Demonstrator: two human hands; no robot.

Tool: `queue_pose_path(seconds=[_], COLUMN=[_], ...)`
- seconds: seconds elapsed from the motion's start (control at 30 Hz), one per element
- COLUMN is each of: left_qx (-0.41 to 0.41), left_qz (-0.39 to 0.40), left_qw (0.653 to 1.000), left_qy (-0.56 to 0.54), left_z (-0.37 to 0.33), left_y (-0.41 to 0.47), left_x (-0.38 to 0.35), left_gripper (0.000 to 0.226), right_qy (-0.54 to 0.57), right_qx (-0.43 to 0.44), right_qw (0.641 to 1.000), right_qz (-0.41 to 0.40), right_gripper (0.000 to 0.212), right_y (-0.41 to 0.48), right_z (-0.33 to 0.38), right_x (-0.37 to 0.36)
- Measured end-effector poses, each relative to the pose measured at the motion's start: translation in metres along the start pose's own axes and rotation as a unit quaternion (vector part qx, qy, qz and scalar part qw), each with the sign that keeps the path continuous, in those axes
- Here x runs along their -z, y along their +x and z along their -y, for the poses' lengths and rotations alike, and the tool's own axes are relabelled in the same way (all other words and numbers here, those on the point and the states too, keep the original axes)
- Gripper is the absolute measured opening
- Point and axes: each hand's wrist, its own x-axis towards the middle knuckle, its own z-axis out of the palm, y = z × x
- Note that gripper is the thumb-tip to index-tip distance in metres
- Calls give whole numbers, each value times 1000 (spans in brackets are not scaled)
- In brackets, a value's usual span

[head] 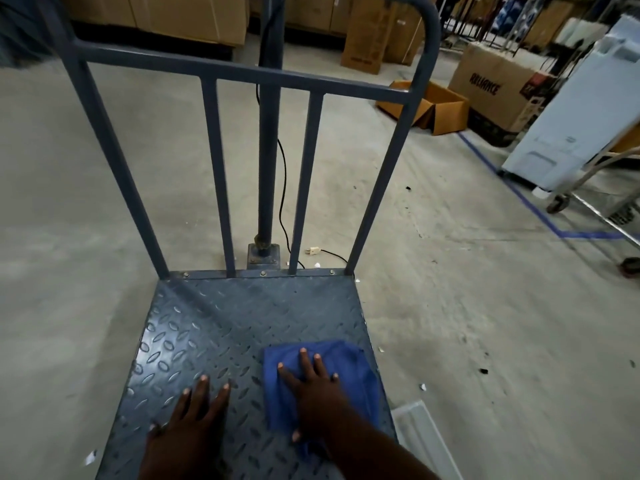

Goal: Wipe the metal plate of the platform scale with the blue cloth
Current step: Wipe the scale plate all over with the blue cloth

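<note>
head | looks forward and down | close above scale plate [214, 327]

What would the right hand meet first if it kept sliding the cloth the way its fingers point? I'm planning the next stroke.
Probably bare metal plate first, then the rail at its far edge. The right hand lies flat on the blue cloth.

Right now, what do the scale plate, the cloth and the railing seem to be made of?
Scale plate: painted blue-grey metal, raised diamond tread, slightly glossy. Blue cloth: soft woven or microfibre fabric, judging by its folds; the right hand presses it flat. Railing: painted metal tube, matte.
</note>
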Motion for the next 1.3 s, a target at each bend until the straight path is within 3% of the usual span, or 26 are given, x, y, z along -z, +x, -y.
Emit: queue_pose_path(seconds=[0.2, 0.37, 0.47, 0.57, 0.63, 0.7, 0.8, 0.87, 0.93, 1.07, 1.1, 1.13, 1.23, 1.3], left_qx=[7, 8, -12, -79, -116, -130, -138, -143, -148, -143, -142, -141, -144, -144], left_qz=[63, 69, 95, -3, -11, -24, -85, -102, -132, -134, -127, -122, -120, -117], left_qw=[998, 997, 995, 997, 993, 991, 987, 984, 980, 980, 982, 982, 982, 982], left_qy=[-8, 21, 13, 25, 9, 4, -5, -3, -6, -15, -15, -17, -29, -33], left_z=[6, 18, 28, 46, 55, 55, 56, 60, 59, 62, 61, 62, 65, 66], left_y=[3, 3, 2, 2, -1, -2, -3, -3, -2, -3, -3, -3, -4, -4], left_x=[-1, -7, -9, -20, -30, -35, -44, -48, -51, -53, -53, -54, -58, -58], left_gripper=[133, 153, 158, 154, 150, 140, 121, 114, 113, 113, 113, 112, 109, 109], right_qy=[84, 14, 30, 72, 82, 64, -10, -38, -39, 28, 39, 38, -39, -62], right_qx=[-92, 51, 6, -73, -90, -37, 142, 185, 139, -86, -105, -77, 163, 200], right_qw=[990, 997, 996, 988, 980, 974, 951, 938, 942, 951, 949, 951, 942, 934], right_qz=[-59, -63, -83, -113, -156, -215, -276, -292, -302, -295, -294, -296, -290, -291], right_gripper=[128, 119, 113, 110, 101, 89, 82, 82, 81, 82, 83, 84, 81, 80], right_y=[27, 29, 36, 46, 51, 53, 56, 64, 73, 101, 107, 110, 117, 129], right_z=[-15, 33, 2, -16, -2, 23, 48, 39, 20, 12, 22, 37, 72, 64], right_x=[17, -9, 3, 8, -5, -26, -58, -59, -43, -7, -4, -4, -16, -3])
